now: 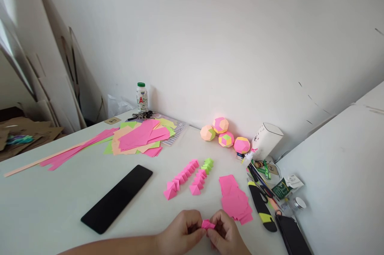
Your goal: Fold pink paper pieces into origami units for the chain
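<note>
Between my two hands is a small folded piece of pink paper [208,224], held low over the front of the table. My left hand [182,231] pinches its left end between thumb and forefinger. On its right end, the fingertips of my right hand [225,233] are closed. Just beyond my right hand lies a spread stack of pink paper squares [235,201]. Further off stand two rows of folded paper units, one a pink row [181,178], the other a row of pink and green units [200,178].
A black slab [118,198] lies to the left, with coloured paper sheets [141,137] behind it. Paper balls [225,139] rest by the wall. On the right are a black and yellow cutter [261,207], a phone [292,235] and a white box [266,139]. A bottle [142,98] stands at the back.
</note>
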A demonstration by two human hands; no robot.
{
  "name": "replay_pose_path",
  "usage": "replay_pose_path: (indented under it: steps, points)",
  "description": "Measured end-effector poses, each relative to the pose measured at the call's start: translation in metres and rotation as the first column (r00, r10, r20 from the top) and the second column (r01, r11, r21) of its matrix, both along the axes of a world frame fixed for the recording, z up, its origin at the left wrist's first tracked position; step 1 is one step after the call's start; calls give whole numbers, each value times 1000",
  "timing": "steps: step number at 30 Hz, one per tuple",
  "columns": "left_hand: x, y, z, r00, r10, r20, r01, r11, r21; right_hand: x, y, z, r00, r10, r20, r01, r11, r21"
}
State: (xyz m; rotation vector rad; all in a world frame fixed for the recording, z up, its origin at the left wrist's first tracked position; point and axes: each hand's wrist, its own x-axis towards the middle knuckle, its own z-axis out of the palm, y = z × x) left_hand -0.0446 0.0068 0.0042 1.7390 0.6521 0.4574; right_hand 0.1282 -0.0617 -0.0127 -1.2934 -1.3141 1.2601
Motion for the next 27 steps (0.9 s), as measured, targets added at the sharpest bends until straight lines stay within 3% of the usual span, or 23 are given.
replay_pose_path:
  steps: [20, 27]
  points:
    - [0, 0, 1, 1000, 10, -6, -10, 1000, 1, 0, 1, 0, 1000, 1, 2, -1, 1000, -10]
    - [0, -1, 0, 1000, 8, 22, -6, 996, -88, -1, 1, 0, 1000, 0, 4, 0, 1000, 2]
